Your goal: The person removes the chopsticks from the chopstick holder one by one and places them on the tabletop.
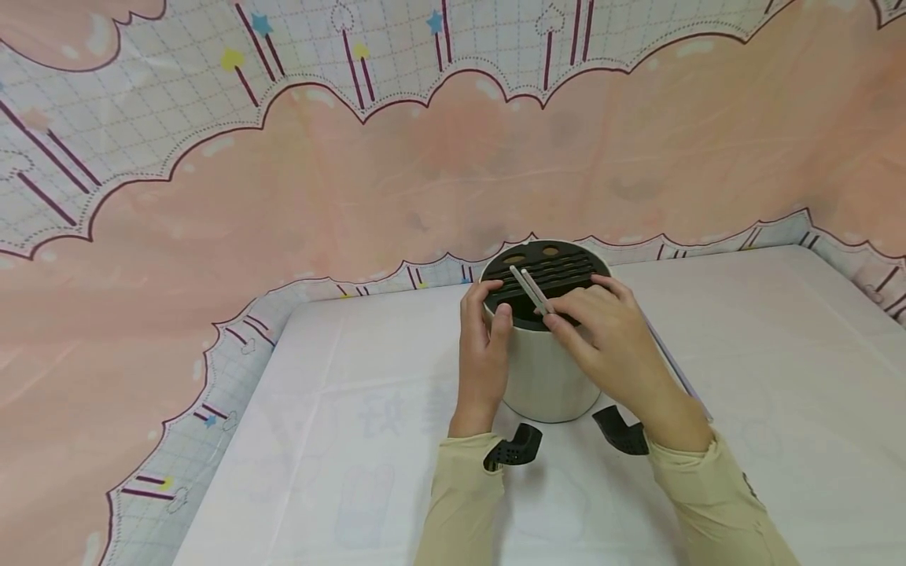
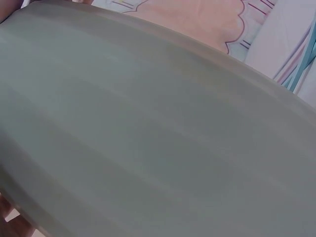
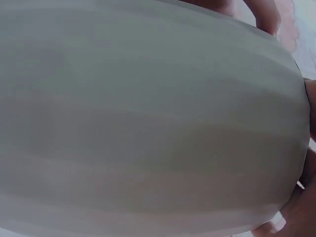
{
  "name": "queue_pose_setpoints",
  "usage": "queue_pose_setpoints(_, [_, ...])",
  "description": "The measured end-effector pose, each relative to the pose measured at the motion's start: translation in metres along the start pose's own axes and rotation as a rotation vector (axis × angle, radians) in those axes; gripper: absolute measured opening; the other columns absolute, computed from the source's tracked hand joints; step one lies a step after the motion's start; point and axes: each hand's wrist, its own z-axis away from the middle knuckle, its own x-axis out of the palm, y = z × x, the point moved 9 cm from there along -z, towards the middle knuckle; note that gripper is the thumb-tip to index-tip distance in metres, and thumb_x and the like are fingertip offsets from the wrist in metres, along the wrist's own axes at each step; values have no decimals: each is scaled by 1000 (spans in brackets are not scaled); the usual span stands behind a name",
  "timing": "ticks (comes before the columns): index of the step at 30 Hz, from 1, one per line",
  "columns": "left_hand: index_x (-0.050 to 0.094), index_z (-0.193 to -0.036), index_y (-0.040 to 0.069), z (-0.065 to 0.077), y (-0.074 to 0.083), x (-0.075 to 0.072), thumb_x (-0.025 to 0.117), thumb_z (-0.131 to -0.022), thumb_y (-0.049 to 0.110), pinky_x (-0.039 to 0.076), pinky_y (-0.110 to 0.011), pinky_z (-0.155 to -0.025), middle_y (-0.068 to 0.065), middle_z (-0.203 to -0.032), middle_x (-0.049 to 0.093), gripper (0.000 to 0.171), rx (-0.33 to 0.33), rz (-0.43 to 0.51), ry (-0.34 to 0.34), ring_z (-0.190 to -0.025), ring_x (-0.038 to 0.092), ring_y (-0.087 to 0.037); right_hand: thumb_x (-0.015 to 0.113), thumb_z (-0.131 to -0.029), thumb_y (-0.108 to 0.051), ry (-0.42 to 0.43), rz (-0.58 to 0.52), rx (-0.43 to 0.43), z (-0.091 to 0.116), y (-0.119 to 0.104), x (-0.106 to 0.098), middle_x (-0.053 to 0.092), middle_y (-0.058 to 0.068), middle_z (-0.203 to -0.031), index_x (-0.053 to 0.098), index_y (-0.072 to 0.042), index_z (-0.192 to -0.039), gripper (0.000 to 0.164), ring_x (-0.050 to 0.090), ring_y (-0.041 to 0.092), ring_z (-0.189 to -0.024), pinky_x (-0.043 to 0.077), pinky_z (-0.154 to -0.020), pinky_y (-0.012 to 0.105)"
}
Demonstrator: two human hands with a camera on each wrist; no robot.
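Note:
A pale round knife holder (image 1: 554, 377) with a black slotted top (image 1: 559, 267) stands upright on the white table. My left hand (image 1: 483, 354) holds it by the left side of the rim, with the thumb near the front edge. Over the top, my right hand (image 1: 609, 338) pinches a pair of thin pale sticks (image 1: 527, 284) between thumb and finger; their free ends point up and left, and their lower ends are hidden by the fingers. Other right fingers rest at the right rim. The holder's pale wall (image 2: 148, 118) fills most of both wrist views.
A long, thin bluish strip (image 1: 675, 362) lies on the table (image 1: 340, 440) to the right of the holder. Behind the table hangs a peach and white patterned cloth (image 1: 425, 181). Dark wrist mounts (image 1: 520, 446) sit at both sleeves.

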Motion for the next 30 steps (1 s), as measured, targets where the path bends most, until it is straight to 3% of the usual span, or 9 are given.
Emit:
queue_pose_setpoints(3, [39, -126, 28, 0, -1, 0, 34, -91, 51, 35, -38, -95, 11, -140, 23, 42, -10, 5, 0, -122, 31, -10, 64, -80, -9, 58, -41, 19, 1, 2, -6, 64, 1, -86, 65, -8, -92, 12, 57, 18, -85, 32, -93, 41])
queue_pose_setpoints(8, [39, -126, 27, 0, -1, 1, 35, -91, 51, 30, -40, -99, 11, -141, 23, 43, -27, 19, -3, -128, 24, -9, 66, -77, -4, 154, -80, 102, 3, 10, -21, 64, 0, -87, 65, -6, -92, 15, 54, 11, -77, 40, -70, 22])
queue_pose_setpoints(12, [40, -126, 27, 0, -1, 1, 36, -90, 51, 29, -40, -99, 11, -141, 23, 43, -31, 27, -2, -127, 24, -9, 63, -81, -4, 240, -102, 165, 5, 15, -35, 65, -1, -86, 63, -3, -93, 12, 56, 7, -77, 41, -69, 15])
queue_pose_setpoints(18, [40, -126, 29, 0, -2, 1, 36, -90, 51, 29, -40, -100, 10, -142, 22, 42, -40, 25, -6, -128, 23, -8, 54, -87, -3, 329, -211, 226, 10, 22, -46, 65, 2, -85, 57, 1, -100, 14, 58, 8, -74, 44, -64, 15])
queue_pose_setpoints(25, [40, -126, 27, 0, -1, 2, 37, -91, 49, 27, -40, -101, 11, -141, 22, 41, -30, 32, -5, -129, 22, -8, 46, -91, -3, 428, -357, 193, 9, 12, -56, 62, 14, -83, 52, 10, -105, 20, 60, 13, -74, 47, -59, 18])
queue_pose_setpoints(30, [40, -126, 28, 0, -1, 2, 37, -90, 50, 27, -41, -101, 10, -141, 22, 42, -34, 32, -5, -129, 22, -8, 41, -94, -7, 544, -394, 210, 14, 20, -65, 61, 15, -80, 50, 8, -112, 26, 61, 14, -74, 47, -65, 22])
